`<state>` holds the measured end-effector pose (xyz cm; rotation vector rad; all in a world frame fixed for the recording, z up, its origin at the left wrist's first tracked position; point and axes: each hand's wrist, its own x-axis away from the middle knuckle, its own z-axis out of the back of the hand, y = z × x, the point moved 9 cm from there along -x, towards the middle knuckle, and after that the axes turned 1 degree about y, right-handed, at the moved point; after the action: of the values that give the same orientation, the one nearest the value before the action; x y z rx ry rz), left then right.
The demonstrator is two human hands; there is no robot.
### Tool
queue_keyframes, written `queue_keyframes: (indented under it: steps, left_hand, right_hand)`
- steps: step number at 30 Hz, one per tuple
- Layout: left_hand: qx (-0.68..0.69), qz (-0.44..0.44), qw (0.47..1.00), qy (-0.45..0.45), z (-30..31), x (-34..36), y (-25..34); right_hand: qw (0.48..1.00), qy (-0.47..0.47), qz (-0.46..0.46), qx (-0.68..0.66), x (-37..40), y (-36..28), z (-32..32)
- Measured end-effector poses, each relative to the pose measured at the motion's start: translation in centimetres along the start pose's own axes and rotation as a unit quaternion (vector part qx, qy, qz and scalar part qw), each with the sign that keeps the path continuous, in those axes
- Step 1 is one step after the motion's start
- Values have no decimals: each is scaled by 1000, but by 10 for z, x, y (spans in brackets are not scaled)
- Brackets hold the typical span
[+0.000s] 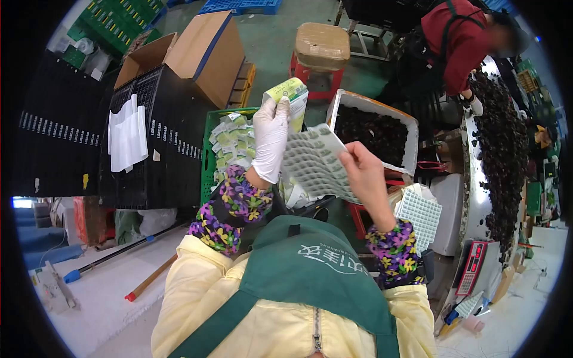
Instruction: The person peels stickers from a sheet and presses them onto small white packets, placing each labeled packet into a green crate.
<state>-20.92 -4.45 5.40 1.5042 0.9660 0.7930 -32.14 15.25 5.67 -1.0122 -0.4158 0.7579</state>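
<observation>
My left hand, in a white glove, is closed on a yellow-green printed packet held upright above a green crate. Many small green-and-white packets fill the crate to the left of that hand. My bare right hand pinches the edge of a bent sheet of small round stickers between thumb and fingers. The sheet's left side overlaps the glove's edge in this view. More sticker sheets lie in a pile to the right of my right forearm.
A white foam box of dark pieces stands ahead, beside a red stool with a taped top. Stacked black crates and a cardboard box are left. At right, a person works at a table near a scale.
</observation>
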Motion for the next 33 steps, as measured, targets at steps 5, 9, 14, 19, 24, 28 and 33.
queue_keyframes:
  steps: [5, 9, 14, 19, 24, 28, 33]
  left_hand:
    - [61, 70, 992, -88, 1, 3, -14]
    - [248, 145, 943, -167, -11, 14, -29]
    - [81, 53, 978, -185, -18, 20, -4]
    - [37, 94, 978, -183, -21, 41, 5]
    - [36, 124, 956, -262, -28, 60, -16]
    - [53, 177, 932, -312, -41, 96, -1]
    - [-45, 195, 953, -229, -28, 100, -27]
  right_hand:
    - [993, -103, 20, 62, 6, -11, 23]
    - [986, -145, 20, 75, 11, -11, 22]
    - [991, -137, 5, -7, 14, -13, 25]
    - [989, -149, -1, 2, 19, -10, 22]
    - [991, -135, 14, 9, 21, -12, 26]
    - [991, -133, 12, 1, 25, -11, 27]
    - [989, -146, 8, 12, 28, -7, 20]
